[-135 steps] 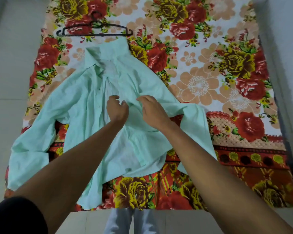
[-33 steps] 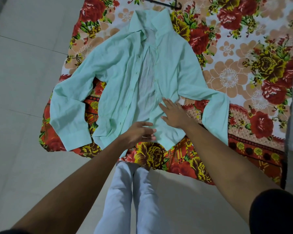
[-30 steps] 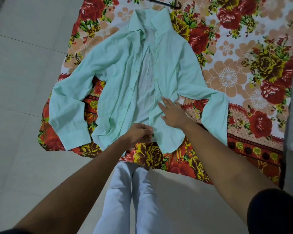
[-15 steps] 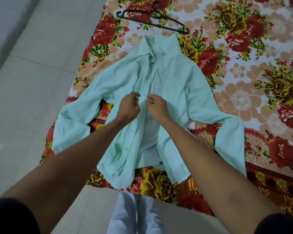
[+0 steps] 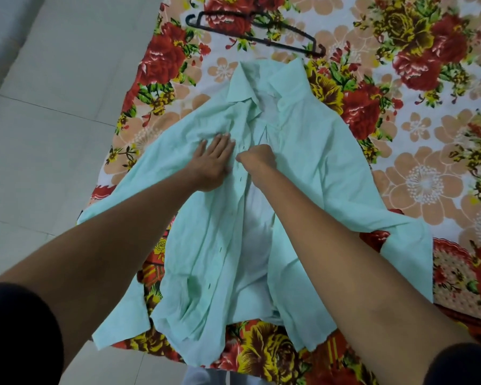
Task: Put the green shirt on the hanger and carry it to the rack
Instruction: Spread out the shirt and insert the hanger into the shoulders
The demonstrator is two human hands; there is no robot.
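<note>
I'm opening the green shirt (image 5: pixel 311 173), left hand (image 5: pixel 213 162) flat on it, right hand (image 5: pixel 257 159) pinching its placket (hanger (image 5: pixel 261 34) untouched beyond the collar), which I judge must go in next.

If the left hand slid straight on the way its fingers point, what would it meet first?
The left hand lies flat on the shirt, fingers pointing up towards the collar. It would probably meet bunched fabric, then the collar; the hanger lies beyond.

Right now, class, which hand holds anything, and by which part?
The right hand pinches the green shirt at its front opening edge, mid-chest. The left hand only presses flat on it.
</note>
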